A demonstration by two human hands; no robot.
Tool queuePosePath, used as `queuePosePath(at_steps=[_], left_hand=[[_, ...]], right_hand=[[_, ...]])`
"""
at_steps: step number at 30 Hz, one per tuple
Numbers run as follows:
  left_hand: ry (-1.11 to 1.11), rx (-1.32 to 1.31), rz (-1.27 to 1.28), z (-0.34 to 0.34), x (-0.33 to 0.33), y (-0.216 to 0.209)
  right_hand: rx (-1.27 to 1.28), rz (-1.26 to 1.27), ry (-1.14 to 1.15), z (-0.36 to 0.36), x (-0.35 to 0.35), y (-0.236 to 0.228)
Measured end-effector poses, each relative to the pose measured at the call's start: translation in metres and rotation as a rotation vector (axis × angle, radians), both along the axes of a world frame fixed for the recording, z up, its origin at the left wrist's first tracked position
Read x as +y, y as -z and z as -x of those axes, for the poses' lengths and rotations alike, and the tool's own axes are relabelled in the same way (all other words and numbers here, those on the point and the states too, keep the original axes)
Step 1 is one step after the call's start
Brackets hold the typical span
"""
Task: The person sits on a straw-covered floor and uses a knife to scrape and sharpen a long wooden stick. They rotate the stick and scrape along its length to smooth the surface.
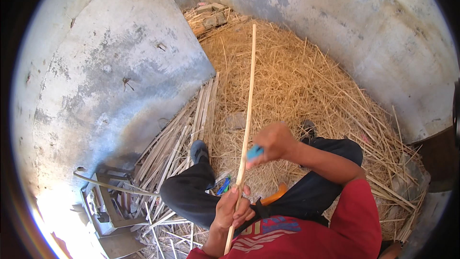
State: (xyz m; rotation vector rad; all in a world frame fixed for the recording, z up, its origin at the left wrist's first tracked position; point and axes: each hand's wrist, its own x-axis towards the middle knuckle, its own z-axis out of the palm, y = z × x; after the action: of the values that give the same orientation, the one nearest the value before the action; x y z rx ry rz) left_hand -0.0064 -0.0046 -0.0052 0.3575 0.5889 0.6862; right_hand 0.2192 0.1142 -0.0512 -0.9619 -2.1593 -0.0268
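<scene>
A long, pale strip of wood or bamboo (pixel 250 91) rises from beside my body, slightly tilted, with its far end above the straw. My left hand (pixel 232 207) is closed around its lower part, close to my red shirt. Higher up, my right hand (pixel 275 141) is closed on a small blue object (pixel 255 152) held against or right beside the strip. Blur and my fingers hide what kind of thing the blue object is. An orange curved object (pixel 275 195) lies between my legs, partly covered by them.
Loose straw-like shavings (pixel 287 72) cover the floor. Long strips (pixel 175 132) lie in a pile on the left. A wooden frame (pixel 108 201) with a curved rod (pixel 115 185) stands at lower left. Worn walls (pixel 124 52) close in both sides. A blue-green item (pixel 223 186) lies by my left leg.
</scene>
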Motion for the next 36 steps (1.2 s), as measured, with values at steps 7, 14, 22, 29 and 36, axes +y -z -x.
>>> queuePosePath(at_steps=[7,14,22,29,36], left_hand=[[0.026,-0.042,0.103,0.002,-0.008,0.005],[0.062,-0.034,0.067,0.007,-0.013,0.004],[0.014,-0.034,0.148,0.013,-0.018,0.009],[0.153,-0.012,0.082,0.017,-0.045,0.011],[0.222,0.263,-0.044,0.026,-0.050,0.012]], right_hand=[[-0.029,0.199,0.256,-0.024,0.026,0.029],[-0.018,0.218,0.274,-0.030,0.038,0.016],[-0.100,0.243,0.160,-0.017,0.018,0.027],[-0.120,0.496,0.631,-0.117,0.120,0.041],[0.101,0.668,0.850,-0.186,0.126,0.039]])
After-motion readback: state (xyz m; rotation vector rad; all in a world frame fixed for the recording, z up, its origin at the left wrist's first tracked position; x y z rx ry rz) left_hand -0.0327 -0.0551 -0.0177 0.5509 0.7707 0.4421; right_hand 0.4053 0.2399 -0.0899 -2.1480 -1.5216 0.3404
